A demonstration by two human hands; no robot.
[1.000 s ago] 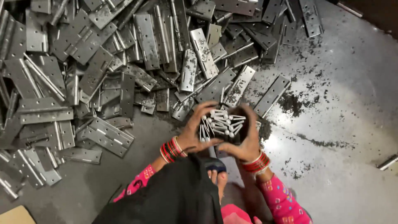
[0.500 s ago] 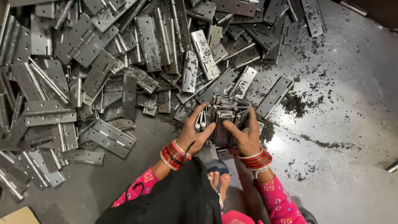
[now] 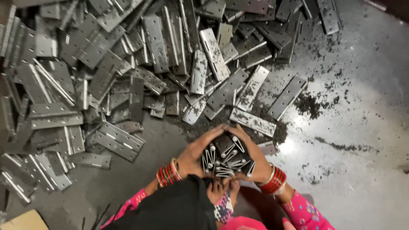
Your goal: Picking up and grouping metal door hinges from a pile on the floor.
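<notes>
head view, left to right: a big heap of grey metal hinges (image 3: 128, 76) covers the floor (image 3: 362, 106), loose and unsorted, so most of the work looks undone. below it the left hand (image 3: 196, 153) and right hand (image 3: 253, 159) cup a bundle of metal pins (image 3: 223, 159) between them, each grip curled narrow around it. the pins look thin, shiny and flat-headed. dark filings (image 3: 311, 104) lie to the right.
</notes>
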